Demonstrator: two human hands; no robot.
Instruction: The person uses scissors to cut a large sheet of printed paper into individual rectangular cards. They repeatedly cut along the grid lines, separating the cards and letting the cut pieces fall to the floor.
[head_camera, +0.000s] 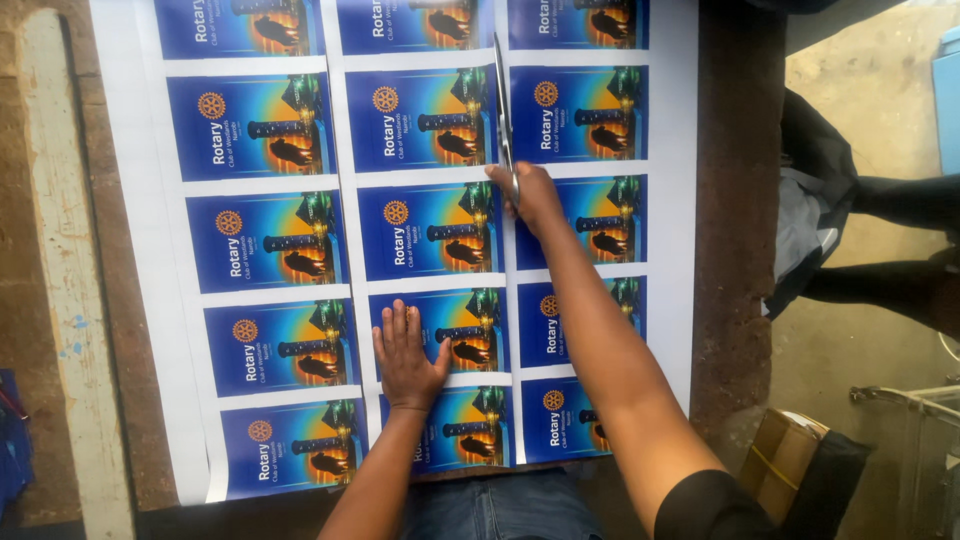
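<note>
A large white sheet (676, 150) printed with rows of blue and orange cards lies on a brown table (726, 300). My right hand (530, 195) grips a pair of scissors (502, 110) whose long blades point away from me along the white gap between the middle and right columns of cards. My left hand (406, 352) lies flat with fingers spread on a card in the middle column, pressing the sheet down. A cut line runs up that white gap from the near edge of the sheet toward the scissors.
A pale wooden strip (60, 250) runs along the table's left side. Right of the table, on the concrete floor, are dark cloth (815, 230), a cardboard box (780, 460) and a metal frame (910, 400). A blue object (10, 440) sits at far left.
</note>
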